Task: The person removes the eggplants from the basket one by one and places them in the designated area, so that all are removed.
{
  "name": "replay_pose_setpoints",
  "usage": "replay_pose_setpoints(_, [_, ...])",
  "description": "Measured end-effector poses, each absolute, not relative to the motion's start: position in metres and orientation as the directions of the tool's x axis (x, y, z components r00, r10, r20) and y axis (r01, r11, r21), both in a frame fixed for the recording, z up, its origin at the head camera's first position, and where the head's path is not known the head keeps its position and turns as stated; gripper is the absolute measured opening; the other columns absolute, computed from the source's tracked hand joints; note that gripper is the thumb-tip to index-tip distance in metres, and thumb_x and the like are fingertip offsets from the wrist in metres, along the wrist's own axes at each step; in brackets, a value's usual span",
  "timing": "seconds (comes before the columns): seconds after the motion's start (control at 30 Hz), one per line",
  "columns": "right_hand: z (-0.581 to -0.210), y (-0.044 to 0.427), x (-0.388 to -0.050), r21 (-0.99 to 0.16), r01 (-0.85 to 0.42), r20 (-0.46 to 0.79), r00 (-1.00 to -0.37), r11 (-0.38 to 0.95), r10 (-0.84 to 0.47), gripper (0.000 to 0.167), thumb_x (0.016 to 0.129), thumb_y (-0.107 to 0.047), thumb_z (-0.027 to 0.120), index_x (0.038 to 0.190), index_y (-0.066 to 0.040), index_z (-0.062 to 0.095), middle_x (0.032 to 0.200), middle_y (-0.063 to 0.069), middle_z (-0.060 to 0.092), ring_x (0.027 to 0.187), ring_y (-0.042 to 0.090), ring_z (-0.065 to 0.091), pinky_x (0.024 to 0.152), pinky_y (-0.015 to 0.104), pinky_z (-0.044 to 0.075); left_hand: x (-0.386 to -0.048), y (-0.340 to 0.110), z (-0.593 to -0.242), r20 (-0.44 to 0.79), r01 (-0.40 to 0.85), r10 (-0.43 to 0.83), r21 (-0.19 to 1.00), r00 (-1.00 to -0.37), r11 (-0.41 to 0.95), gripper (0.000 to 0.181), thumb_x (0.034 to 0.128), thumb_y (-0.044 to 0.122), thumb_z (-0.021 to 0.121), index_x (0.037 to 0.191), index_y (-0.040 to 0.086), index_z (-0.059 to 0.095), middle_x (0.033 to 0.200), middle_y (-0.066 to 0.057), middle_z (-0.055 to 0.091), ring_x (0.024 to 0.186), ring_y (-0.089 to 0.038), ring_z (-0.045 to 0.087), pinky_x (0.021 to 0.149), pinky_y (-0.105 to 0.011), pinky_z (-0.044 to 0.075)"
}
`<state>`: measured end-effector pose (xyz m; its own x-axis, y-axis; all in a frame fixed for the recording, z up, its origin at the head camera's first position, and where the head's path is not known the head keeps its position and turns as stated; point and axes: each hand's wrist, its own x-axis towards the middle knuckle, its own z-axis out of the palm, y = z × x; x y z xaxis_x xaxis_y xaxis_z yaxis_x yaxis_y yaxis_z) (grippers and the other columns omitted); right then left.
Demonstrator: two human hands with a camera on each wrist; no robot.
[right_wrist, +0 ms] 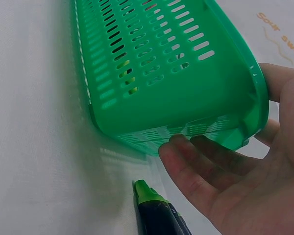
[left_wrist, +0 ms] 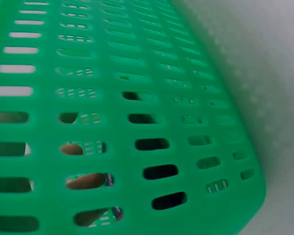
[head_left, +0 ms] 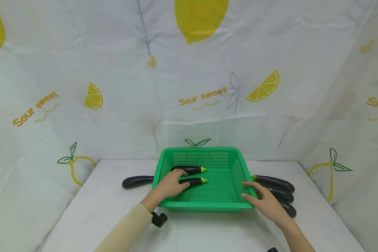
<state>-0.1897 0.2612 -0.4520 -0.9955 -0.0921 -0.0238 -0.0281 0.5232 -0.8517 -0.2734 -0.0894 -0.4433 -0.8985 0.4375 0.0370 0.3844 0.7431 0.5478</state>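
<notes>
A green slotted plastic basket (head_left: 208,205) stands in front of me with two dark eggplants with green caps inside. My left hand (head_left: 171,184) reaches over its left wall, fingers and thumb curved round the near eggplant (head_left: 195,181). The far eggplant (head_left: 189,169) lies just beyond those fingers. In the left wrist view the basket's wall (left_wrist: 103,161) hides most of that hand. At the right front corner my right hand (head_left: 266,203) holds the basket rim, some fingers over it and others along the outside wall, as the right wrist view (right_wrist: 225,181) shows.
Several eggplants (head_left: 275,182) lie on the white table (head_left: 208,234) right of the basket, partly behind my right hand. Another eggplant (head_left: 138,181) lies against its left side. A black object (head_left: 159,219) shows by my left wrist. Lemon-printed sheeting (head_left: 129,105) surrounds the table.
</notes>
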Motion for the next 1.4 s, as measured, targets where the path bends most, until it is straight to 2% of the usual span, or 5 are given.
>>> replay_pose_setpoints(0.4, [-0.452, 0.262, -0.190, -0.847, -0.043, -0.012, -0.995, 0.530, -0.100, 0.054, 0.099, -0.034, 0.068, 0.145, -0.011, 0.052, 0.152, 0.027, 0.041, 0.128, 0.042, 0.054, 0.086, 0.037, 0.051, -0.280, -0.084, -0.448, -0.033, 0.373, 0.423, 0.415, -0.906, 0.830, 0.041, 0.0968, 0.026, 0.070, 0.132, 0.005, 0.063, 0.125, -0.020, 0.060, 0.107, -0.036, 0.062, 0.087, -0.054, 0.052])
replay_pose_setpoints(0.7, [-0.453, 0.262, -0.190, -0.843, -0.044, -0.009, -0.995, 0.536, -0.097, 0.054, 0.099, -0.034, 0.068, 0.145, -0.011, 0.052, 0.152, 0.026, 0.042, 0.127, 0.041, 0.054, 0.087, 0.039, 0.051, -0.282, -0.076, -0.453, -0.067, 0.391, 0.411, 0.205, -0.909, 0.897, 0.051, 0.0967, 0.030, 0.070, 0.141, 0.012, 0.055, 0.130, -0.017, 0.056, 0.117, -0.036, 0.057, 0.083, -0.053, 0.054])
replay_pose_setpoints(0.93, [-0.452, 0.262, -0.190, -0.840, -0.045, -0.009, -0.995, 0.541, -0.097, 0.055, 0.099, -0.035, 0.068, 0.145, -0.011, 0.052, 0.152, 0.026, 0.042, 0.129, 0.042, 0.053, 0.089, 0.043, 0.051, -0.283, -0.075, -0.453, -0.091, 0.387, 0.407, 0.179, -0.909, 0.905, 0.055, 0.0930, 0.025, 0.076, 0.142, 0.014, 0.052, 0.129, -0.018, 0.055, 0.112, -0.034, 0.058, 0.079, -0.051, 0.053])
replay_pose_setpoints(1.23, [-0.452, 0.261, -0.191, -0.839, -0.039, -0.017, -0.995, 0.543, -0.097, 0.056, 0.099, -0.036, 0.068, 0.146, -0.011, 0.052, 0.152, 0.026, 0.042, 0.129, 0.042, 0.052, 0.090, 0.044, 0.051, -0.280, -0.075, -0.451, -0.095, 0.392, 0.414, 0.186, -0.905, 0.901, 0.052, 0.0947, 0.024, 0.072, 0.142, 0.015, 0.052, 0.130, -0.017, 0.055, 0.112, -0.033, 0.058, 0.081, -0.050, 0.053])
replay_pose_setpoints(1.4, [-0.452, 0.262, -0.190, -0.837, -0.037, -0.019, -0.995, 0.546, -0.097, 0.056, 0.099, -0.037, 0.068, 0.146, -0.012, 0.052, 0.154, 0.027, 0.039, 0.131, 0.044, 0.050, 0.093, 0.047, 0.050, -0.276, -0.075, -0.447, -0.046, 0.432, 0.448, 0.191, -0.893, 0.881, 0.044, 0.0956, 0.024, 0.068, 0.136, 0.015, 0.055, 0.120, -0.013, 0.058, 0.102, -0.028, 0.057, 0.074, -0.045, 0.052])
